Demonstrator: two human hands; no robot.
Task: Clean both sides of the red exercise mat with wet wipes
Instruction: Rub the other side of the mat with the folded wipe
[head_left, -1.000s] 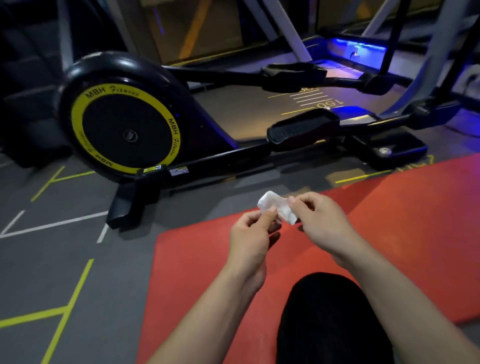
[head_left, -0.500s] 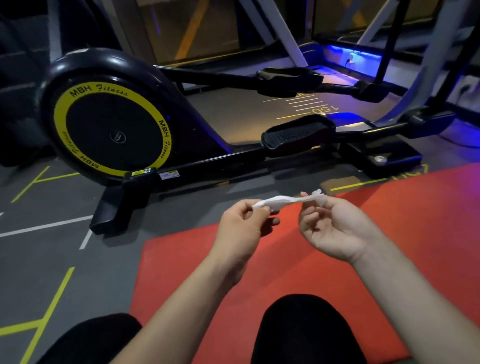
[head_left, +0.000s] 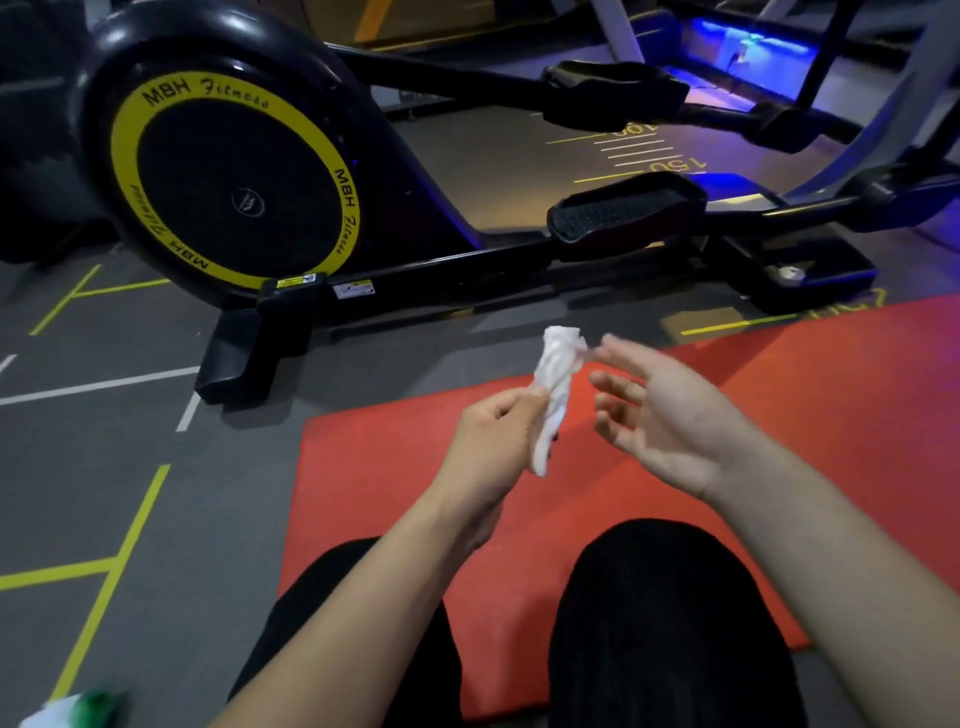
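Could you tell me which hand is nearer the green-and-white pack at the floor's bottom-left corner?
Left. The left hand, pinching the wet wipe, is nearer the pack; the open right hand is farther away.

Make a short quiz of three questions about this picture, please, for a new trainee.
1. True or false: the wet wipe is spread flat on the red mat.
2. Which hand grips the wipe? A) left hand B) right hand C) both
3. Fill in: the machine behind the mat has a black wheel with a ____ ring.

Key: 1. False, it is bunched up and held above the mat. 2. A; the right hand's fingers are spread. 3. yellow
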